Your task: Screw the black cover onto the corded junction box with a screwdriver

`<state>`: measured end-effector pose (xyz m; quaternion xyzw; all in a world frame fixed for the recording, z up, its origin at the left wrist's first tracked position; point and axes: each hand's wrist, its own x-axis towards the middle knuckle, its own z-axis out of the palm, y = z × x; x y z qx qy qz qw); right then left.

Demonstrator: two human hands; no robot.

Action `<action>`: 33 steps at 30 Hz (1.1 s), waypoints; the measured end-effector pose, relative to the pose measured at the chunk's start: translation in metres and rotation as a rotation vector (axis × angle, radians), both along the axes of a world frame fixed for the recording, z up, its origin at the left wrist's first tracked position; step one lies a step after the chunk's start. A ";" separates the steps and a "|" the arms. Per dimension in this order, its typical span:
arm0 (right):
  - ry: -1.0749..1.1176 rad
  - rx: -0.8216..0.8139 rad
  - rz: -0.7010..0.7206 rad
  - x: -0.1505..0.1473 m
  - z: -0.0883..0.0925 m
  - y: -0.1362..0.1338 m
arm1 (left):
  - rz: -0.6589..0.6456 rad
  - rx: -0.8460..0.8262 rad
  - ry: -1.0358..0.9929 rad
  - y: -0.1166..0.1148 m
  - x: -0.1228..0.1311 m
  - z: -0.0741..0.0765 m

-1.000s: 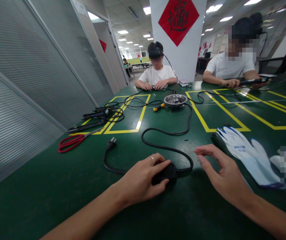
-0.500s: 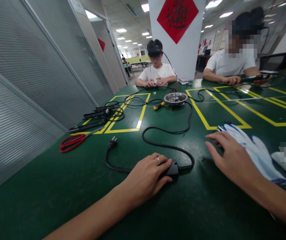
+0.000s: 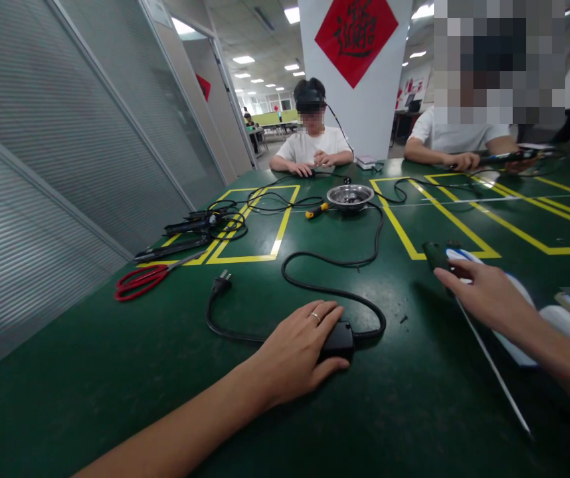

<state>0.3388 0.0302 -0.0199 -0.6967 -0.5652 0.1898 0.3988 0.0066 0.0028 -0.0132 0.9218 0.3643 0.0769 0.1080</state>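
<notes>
My left hand (image 3: 299,352) rests over a black power adapter box (image 3: 337,342) on the green table, its fingers and thumb around the box's sides. From the box run a cord with a two-pin plug (image 3: 222,283) on the left and a black cable (image 3: 335,289) that winds back to the far side. My right hand (image 3: 489,292) is closed on the handle of a screwdriver (image 3: 484,355), whose long thin shaft points down toward the near right. White gloves (image 3: 519,355) lie partly hidden beneath that hand. A few tiny dark screws (image 3: 403,319) lie between the hands.
Red-handled scissors (image 3: 140,282) and dark parts with coiled cables (image 3: 190,229) lie at left. Farther back are a metal bowl (image 3: 349,196) and a yellow-black tool (image 3: 317,211). Two people work across the table, which bears yellow tape outlines (image 3: 242,259).
My right hand has taken hold of the screwdriver by the gloves and lifted it; before, it hovered there with nothing in it. My left hand stays on the adapter box.
</notes>
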 end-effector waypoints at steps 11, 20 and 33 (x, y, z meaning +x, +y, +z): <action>0.911 0.406 -0.016 -0.007 0.018 -0.006 | -0.030 0.003 0.010 -0.002 -0.004 0.010; 0.815 0.409 0.014 -0.026 -0.002 -0.007 | -0.013 0.013 0.053 0.000 -0.005 0.006; 0.815 0.356 0.050 -0.035 -0.002 -0.011 | -0.005 0.006 -0.012 0.002 -0.007 0.004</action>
